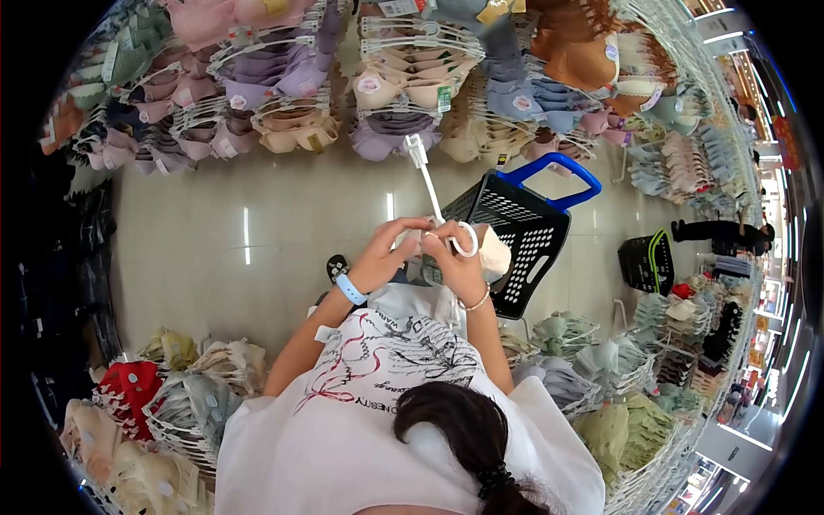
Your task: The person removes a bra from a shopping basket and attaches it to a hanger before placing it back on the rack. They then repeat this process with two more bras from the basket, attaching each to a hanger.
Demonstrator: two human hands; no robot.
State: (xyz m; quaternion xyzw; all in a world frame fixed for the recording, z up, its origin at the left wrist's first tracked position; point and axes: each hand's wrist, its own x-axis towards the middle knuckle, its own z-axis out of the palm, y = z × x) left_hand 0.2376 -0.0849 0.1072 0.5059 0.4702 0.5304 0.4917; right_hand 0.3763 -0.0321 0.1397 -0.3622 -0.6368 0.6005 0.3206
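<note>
Both hands meet in front of the white shirt, around a white plastic hanger (432, 184) whose clip end points up toward the racks. My left hand (384, 257), with a light blue band at the wrist, has its fingers bent in at the hanger's near part. My right hand (457, 259), a beaded bracelet below it, is closed on the hanger beside its white ring-shaped hook. A pale cream garment (494, 254) shows just right of my right hand; how it is attached is hidden.
A black basket (549, 225) with a blue handle stands right of the hands. Racks of bras (300, 73) run along the top, more garments (176, 403) below. Farther right are a black basket with a green handle (650, 262) and a person in dark clothes (725, 231).
</note>
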